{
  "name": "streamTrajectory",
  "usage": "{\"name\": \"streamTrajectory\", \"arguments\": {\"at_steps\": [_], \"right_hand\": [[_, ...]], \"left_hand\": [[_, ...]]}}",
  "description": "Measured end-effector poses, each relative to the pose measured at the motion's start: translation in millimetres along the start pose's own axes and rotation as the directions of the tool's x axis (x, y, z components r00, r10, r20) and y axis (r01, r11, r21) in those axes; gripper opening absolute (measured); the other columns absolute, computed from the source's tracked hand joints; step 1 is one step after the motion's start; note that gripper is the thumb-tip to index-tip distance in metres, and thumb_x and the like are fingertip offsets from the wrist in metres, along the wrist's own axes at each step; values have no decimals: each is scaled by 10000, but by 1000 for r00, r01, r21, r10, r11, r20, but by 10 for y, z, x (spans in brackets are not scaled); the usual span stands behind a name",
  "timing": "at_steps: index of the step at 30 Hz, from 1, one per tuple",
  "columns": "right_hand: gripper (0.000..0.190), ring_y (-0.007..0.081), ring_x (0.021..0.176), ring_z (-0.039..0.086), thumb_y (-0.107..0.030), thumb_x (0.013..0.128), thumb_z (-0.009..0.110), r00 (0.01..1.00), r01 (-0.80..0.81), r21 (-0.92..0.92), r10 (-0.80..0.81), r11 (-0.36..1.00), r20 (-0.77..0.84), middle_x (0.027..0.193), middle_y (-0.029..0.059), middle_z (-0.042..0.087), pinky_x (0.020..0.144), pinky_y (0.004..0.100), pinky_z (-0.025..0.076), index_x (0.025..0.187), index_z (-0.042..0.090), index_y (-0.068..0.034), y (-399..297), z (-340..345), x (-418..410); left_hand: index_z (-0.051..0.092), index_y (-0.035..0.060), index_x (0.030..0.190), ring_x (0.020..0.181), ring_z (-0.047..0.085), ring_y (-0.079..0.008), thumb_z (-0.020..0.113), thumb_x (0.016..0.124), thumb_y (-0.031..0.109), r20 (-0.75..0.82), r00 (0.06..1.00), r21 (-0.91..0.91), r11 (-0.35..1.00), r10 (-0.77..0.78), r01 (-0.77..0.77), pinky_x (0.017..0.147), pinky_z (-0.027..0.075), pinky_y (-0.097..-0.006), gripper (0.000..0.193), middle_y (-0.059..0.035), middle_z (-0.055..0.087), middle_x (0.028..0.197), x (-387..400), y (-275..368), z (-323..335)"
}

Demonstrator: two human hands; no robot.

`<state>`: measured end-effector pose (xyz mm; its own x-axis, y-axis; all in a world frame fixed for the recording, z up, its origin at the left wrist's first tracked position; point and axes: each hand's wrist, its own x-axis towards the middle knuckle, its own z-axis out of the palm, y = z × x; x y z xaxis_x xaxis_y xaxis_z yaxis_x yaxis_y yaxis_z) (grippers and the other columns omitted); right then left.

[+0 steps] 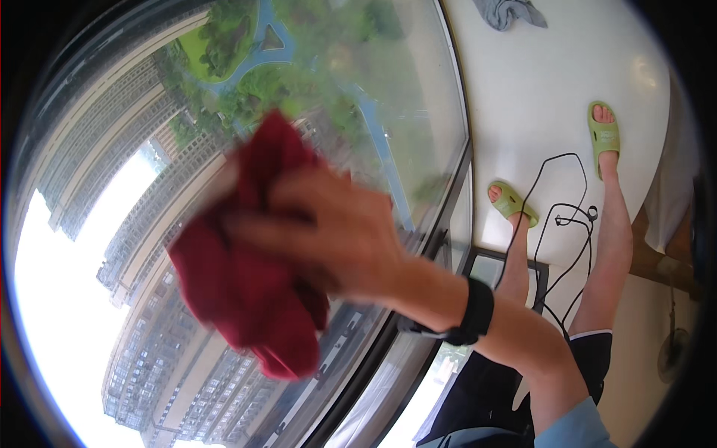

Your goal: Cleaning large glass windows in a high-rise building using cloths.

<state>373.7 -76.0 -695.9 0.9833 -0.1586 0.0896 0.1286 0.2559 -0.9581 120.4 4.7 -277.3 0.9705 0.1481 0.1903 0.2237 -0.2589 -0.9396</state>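
Observation:
My right hand [336,235] reaches across to the left and grips a crumpled dark red cloth [246,291]. Both are blurred. The cloth is in front of a large window pane [414,140]; whether it touches the glass I cannot tell. Part of the cloth is hidden behind my fingers. A black watch [476,311] is strapped round the wrist. My left hand is out of view.
A dark window frame [456,173] runs diagonally beside the pale floor [538,101]. A black cable [540,229] hangs in loops before my legs and green slippers [512,203]. A grey cloth [507,14] lies on the floor. Pale curtain-like fabric [672,173] hangs at right.

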Motion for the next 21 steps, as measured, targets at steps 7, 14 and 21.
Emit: {"name": "streamTrajectory", "arguments": {"at_steps": [7, 14, 21], "right_hand": [[342, 329, 1056, 593, -115, 914, 507, 980, -114, 266, 65, 957, 187, 1193, 203, 568, 888, 367, 472, 1240, 537, -16, 485, -476, 892], [376, 303, 863, 588, -183, 698, 726, 983, -169, -20, 167, 985, -79, 983, 105, 558, 697, 414, 488, 1070, 672, -193, 831, -133, 198], [602, 188, 855, 496, -215, 633, 744, 937, 60, 41, -71, 997, 343, 989, -4, 489, 728, 324, 425, 1216, 611, -284, 166, -349, -847]], "left_hand": [[148, -12, 1422, 1289, 241, -446, 370, 948, 549, 57, 997, -61, 997, -49, 53, 1034, 192, -604, 767, -304, 196, 1447, -232, -154, 29], [145, 1, 1426, 1288, 242, -445, 375, 950, 541, 127, 988, -149, 983, -90, 108, 1034, 190, -606, 756, -304, 194, 1446, -237, 84, 139], [143, 13, 1431, 1288, 242, -444, 379, 951, 533, 186, 977, -249, 957, -103, 148, 1033, 187, -607, 745, -304, 192, 1445, -184, 323, 324]]}}
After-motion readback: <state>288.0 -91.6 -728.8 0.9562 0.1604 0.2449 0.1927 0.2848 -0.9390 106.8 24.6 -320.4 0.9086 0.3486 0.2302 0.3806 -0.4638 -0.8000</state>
